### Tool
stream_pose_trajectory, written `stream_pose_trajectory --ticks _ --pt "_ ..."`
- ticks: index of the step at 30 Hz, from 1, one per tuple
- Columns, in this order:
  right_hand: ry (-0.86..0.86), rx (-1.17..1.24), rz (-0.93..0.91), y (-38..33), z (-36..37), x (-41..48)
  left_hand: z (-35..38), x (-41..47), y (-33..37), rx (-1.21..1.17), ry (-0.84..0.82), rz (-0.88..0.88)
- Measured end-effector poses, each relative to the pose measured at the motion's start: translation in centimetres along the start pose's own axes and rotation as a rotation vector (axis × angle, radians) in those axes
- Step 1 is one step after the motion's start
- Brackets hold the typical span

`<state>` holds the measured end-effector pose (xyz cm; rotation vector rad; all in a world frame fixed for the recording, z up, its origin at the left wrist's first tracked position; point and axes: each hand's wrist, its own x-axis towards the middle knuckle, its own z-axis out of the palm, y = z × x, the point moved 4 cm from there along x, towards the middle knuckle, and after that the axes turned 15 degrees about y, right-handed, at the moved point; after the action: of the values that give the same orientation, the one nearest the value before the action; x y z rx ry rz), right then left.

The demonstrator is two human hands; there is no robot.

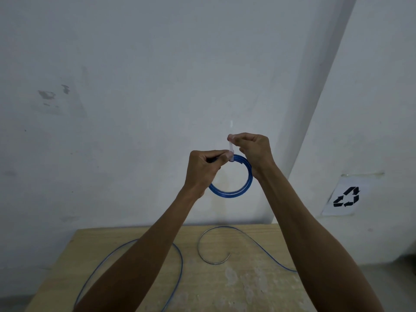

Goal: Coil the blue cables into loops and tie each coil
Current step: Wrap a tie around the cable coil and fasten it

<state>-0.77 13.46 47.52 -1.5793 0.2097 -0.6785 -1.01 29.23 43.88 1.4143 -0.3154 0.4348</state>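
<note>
One sign, no words

A black recycling symbol (pixel 347 196) of three chasing arrows is printed on a white sheet (pixel 333 207) stuck to the wall (pixel 371 109) at right; no text or numbers are readable.

Grips blue coil (pixel 229 194) at its top with left hand (pixel 203 170); pinches white tie (pixel 230 149), upright just above, with right hand (pixel 254 152). Loose blue cables (pixel 181 260) strewn across near wooden table (pixel 258 289).
</note>
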Motion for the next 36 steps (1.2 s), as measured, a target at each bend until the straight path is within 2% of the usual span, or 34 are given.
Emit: stream_pose_trajectory --ticks 2,6,9,12,15,19,25,27,33,36 --pt "-0.018 -0.007 0.021 0.3 -0.3 -0.2 0.2 0.1 -0.3 -0.017 0.019 -0.022" --pt "-0.178 -0.087 0.185 2.2 -1.7 -1.2 0.3 0.8 -1.9 -0.037 0.126 -0.165" --pt "-0.194 -0.118 0.179 3.8 -4.1 -1.8 0.6 1.0 -3.4 -0.066 0.084 -0.281" --pt "-0.15 -0.112 0.142 4.8 -6.4 -2.1 1.3 0.7 -5.0 -0.113 -0.023 -0.379" --pt "-0.079 -0.143 0.106 5.7 -7.9 -2.1 2.4 0.1 -6.3 -0.093 -0.127 -0.382" --pt "0.009 -0.17 0.093 7.0 -9.5 -2.4 3.2 -0.4 -7.4 -0.065 -0.157 -0.384" --pt "-0.01 -0.16 0.286 10.1 -12.3 -3.3 5.7 -1.1 -9.1 -0.112 -0.134 -0.435" --pt "0.035 -0.14 0.313 11.5 -13.7 -3.4 7.0 -1.5 -10.3 -0.122 -0.136 -0.475" --pt "0.237 -0.147 0.372 18.0 -18.6 -1.7 12.0 -3.5 -15.2 0.034 -0.411 -0.554" --pt "0.291 -0.121 0.432 22.0 -21.0 -0.3 15.0 -4.3 -19.0 0.107 -0.407 -0.575"
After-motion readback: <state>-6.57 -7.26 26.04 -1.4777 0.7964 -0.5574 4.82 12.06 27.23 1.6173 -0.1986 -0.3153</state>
